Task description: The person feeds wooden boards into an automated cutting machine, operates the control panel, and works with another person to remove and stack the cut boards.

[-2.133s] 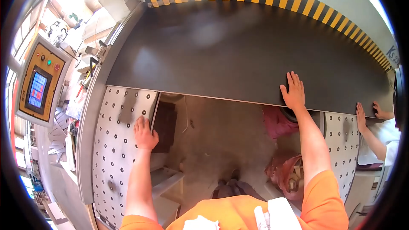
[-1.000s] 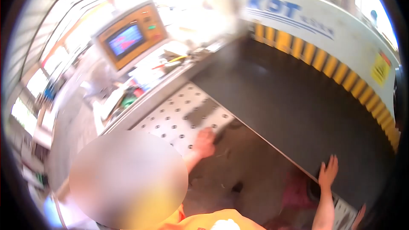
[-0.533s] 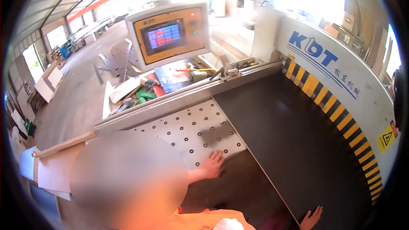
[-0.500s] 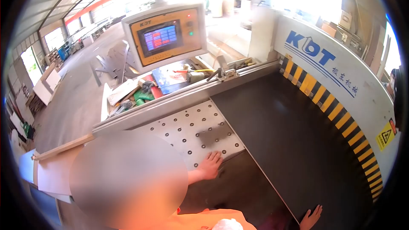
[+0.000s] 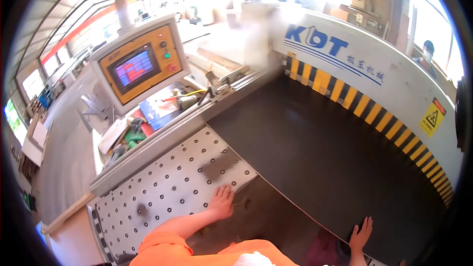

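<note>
My left hand (image 5: pixel 222 202) lies with fingers stretched over the front edge of a pale metal table (image 5: pixel 165 183) dotted with round black-ringed holes. It holds nothing. To the right a large dark panel (image 5: pixel 315 152) with a thin pale front edge covers the work surface. On that panel's near part rests my right hand (image 5: pixel 361 235), open, palm down and fingers a little apart. My orange sleeve (image 5: pixel 165 249) shows at the bottom.
A control screen (image 5: pixel 134 67) hangs at upper left above a clutter of tools (image 5: pixel 157 113). A straight metal fence (image 5: pixel 148 150) runs behind the table. Yellow-black strips (image 5: pixel 364 106) hang beneath a machine beam (image 5: pixel 335 49). Another person (image 5: pixel 426 59) stands beyond it.
The view has swung to the right, and more of the perforated table shows at left. Both hands remain on their surfaces. The person beyond the beam shows more fully.
</note>
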Available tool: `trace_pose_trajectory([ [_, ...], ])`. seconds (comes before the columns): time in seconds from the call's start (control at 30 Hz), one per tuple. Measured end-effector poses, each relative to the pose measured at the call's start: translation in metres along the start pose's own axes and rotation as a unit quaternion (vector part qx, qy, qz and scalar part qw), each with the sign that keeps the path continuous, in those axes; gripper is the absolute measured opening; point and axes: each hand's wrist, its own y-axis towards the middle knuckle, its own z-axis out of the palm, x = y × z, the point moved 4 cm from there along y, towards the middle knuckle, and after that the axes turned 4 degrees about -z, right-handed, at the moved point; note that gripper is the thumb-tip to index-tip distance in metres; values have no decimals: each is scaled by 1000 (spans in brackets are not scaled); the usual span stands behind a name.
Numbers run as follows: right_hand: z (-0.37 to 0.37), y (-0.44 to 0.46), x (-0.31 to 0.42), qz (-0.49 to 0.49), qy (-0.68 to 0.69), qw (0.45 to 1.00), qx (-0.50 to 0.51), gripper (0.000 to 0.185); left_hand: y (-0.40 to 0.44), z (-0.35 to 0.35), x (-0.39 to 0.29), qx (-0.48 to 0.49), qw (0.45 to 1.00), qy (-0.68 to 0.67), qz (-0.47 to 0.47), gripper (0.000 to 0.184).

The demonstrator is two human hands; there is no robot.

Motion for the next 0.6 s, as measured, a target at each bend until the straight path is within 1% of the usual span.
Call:
trace_pose_trajectory([
  [0.17, 6, 2, -10, -35, 28, 998, -43, 60, 4, -1, -2, 31, 999, 9, 0, 69],
  [0.3, 1, 6, -5, -51, 41, 996, -56, 61, 6, -2, -3, 27, 1000, -2, 7, 69],
  [0.43, 0, 1, -9, -52, 53, 994, -85, 61, 6, 4, -4, 16, 1000, 2, 20, 70],
  [0.53, -10, 2, -4, -42, 64, 993, -91, 60, 6, 11, -2, 38, 999, 11, 14, 71],
  [0.6, -15, 2, -3, -36, 57, 993, -99, 59, 7, 9, -5, 31, 999, -1, 25, 72],
])
